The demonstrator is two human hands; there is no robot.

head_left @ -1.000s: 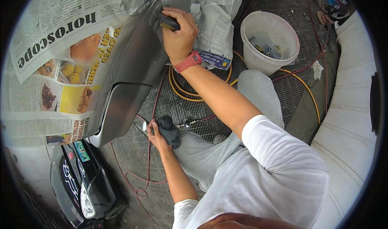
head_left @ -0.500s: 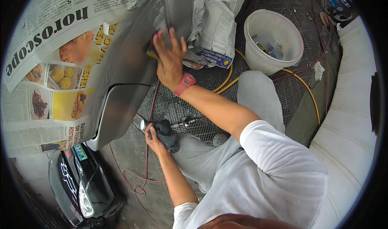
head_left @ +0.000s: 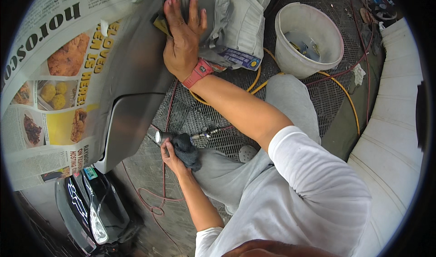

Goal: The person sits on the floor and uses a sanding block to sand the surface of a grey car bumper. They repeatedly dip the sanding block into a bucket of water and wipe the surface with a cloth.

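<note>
The grey panel [head_left: 138,75] was the largest thing near the hands; it looked rigid and smooth, its finish probably easy to scratch, and offered no handhold beyond its edges. Newspaper [head_left: 63,57] covered its left part, thin and likely to tear if snagged. The bucket [head_left: 290,63] stood to the right of the panel with cloudy liquid and small pieces inside, so it would likely be weighty and prone to slop; its rim seemed the place to lift it.

The right hand [head_left: 182,41] lay flat against the panel, fingers extended rather than curled. The cloth [head_left: 188,152], dark and bunched by the knee, looked soft, limp and light; any fold would do for a hold. The left hand [head_left: 171,158] gripped its left side, some fingers hidden.

Smallest was the pad [head_left: 160,25], between the right fingers and the panel, its yellowish edge showing. It seemed light and slightly springy, perhaps slippery if wet, best steadied by spread fingers or pinched along its edges.
</note>
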